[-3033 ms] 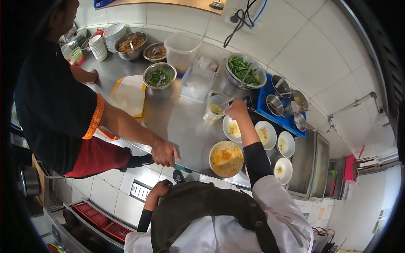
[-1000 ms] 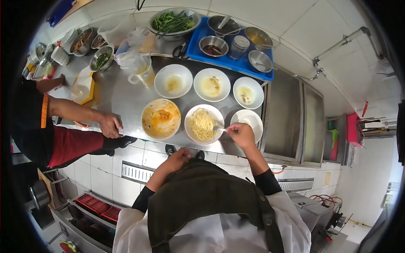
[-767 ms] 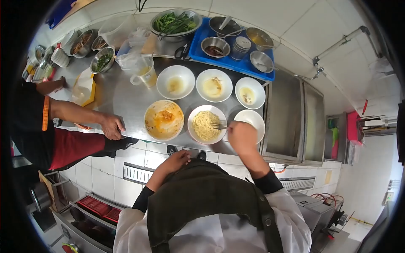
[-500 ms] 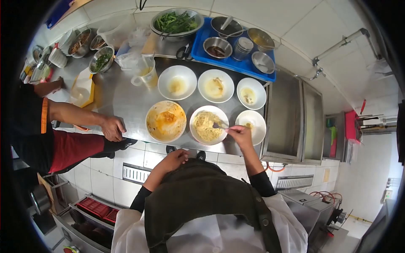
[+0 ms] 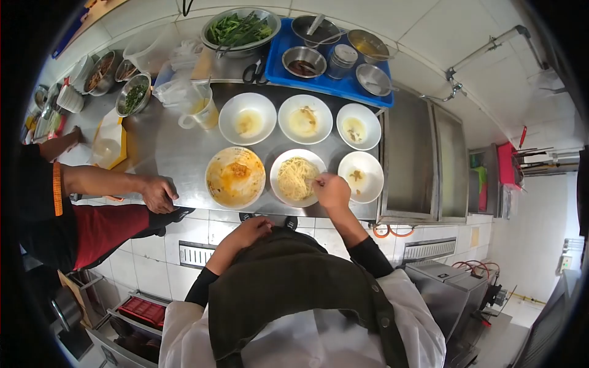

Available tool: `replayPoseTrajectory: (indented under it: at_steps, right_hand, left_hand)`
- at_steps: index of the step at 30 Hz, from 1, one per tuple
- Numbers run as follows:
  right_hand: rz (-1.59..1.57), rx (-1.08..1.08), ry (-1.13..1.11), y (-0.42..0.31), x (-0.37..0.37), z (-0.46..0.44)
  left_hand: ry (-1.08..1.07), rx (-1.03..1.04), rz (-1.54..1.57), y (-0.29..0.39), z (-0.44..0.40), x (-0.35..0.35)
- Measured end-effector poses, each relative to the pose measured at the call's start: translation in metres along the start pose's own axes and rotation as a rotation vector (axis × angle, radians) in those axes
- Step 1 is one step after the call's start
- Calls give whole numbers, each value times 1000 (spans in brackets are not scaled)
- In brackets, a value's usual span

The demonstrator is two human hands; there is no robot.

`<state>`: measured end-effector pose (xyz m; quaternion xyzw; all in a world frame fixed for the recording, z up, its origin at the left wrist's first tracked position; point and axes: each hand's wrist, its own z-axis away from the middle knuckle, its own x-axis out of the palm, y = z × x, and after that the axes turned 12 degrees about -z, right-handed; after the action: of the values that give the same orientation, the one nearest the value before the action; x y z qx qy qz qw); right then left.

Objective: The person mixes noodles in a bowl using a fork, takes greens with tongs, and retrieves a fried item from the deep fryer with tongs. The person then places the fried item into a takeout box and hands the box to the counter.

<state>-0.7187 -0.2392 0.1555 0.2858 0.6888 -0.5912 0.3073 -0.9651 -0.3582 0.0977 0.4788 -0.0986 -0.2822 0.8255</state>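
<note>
My right hand [image 5: 333, 191] is closed round the handle of a fork, over the right side of a white bowl [image 5: 277, 161] of pale noodles [image 5: 297, 178]. The fork itself is mostly hidden by the hand. My left hand [image 5: 253, 230] rests near the apron at the counter's front edge, fingers curled, and what it holds, if anything, is hidden. Left of the noodles stands a bowl with orange sauce [image 5: 236, 175]. To the right is a white bowl with a little liquid [image 5: 361, 178]. Behind them three white bowls [image 5: 247, 119] hold some liquid.
A co-worker's hand [image 5: 159, 194] rests at the counter edge on the left. A measuring jug [image 5: 202, 110] stands behind, near a bowl of greens [image 5: 241, 30]. A blue tray [image 5: 276, 67] holds metal bowls. Steel-framed panels [image 5: 408, 159] lie to the right.
From the jug at the back, my right hand has come to the noodle bowl and works a fork there. The view has shifted. My left hand has stayed near the apron.
</note>
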Motion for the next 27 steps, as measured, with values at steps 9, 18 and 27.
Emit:
replayPoseTrajectory:
  at_steps: [9, 18, 27]
  right_hand:
    - [-843, 296, -64, 21, -49, -4]
    - [113, -89, -7, 3, -73, 12]
    - [93, -19, 6, -10, -12, -6]
  left_hand:
    - [-1, 6, -87, 2, 5, -4]
    - [31, -16, -49, 2, 8, -2]
    - [49, -87, -43, 3, 19, -3]
